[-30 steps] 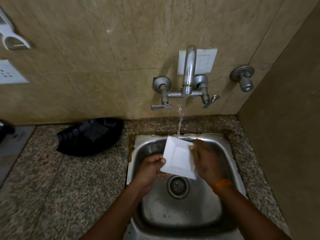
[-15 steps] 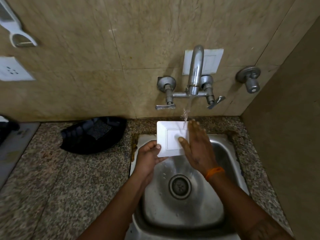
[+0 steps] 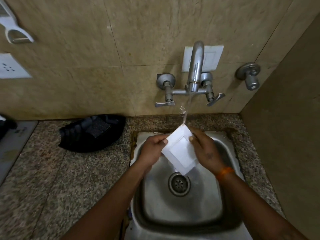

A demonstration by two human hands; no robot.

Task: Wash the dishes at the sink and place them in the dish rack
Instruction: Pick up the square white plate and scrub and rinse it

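- Head view, looking down into a steel sink [image 3: 223, 212]; every place below is given relative to this sink.
- Nearest, two bare forearms reach in over the sink's front edge, above the round drain [image 3: 179, 184] in its floor.
- Over the back half of the sink, a square white plate [image 3: 180, 153] is held tilted, one corner up and one corner pointing down toward the drain.
- The left hand [image 3: 152, 151] grips the plate's left edge, fingers curled round it.
- The right hand [image 3: 206, 153] holds the right edge, thumb on the plate's face; an orange band sits at that wrist.
- Behind the sink, a wall tap [image 3: 194, 73] runs, its stream landing on the plate's top corner.
- Left of the sink, on the speckled counter, lies a black basket [image 3: 78, 135]; it may be the dish rack, and no dishes show in it.
- Judged progress: rinsing is under way; racking this plate remains.
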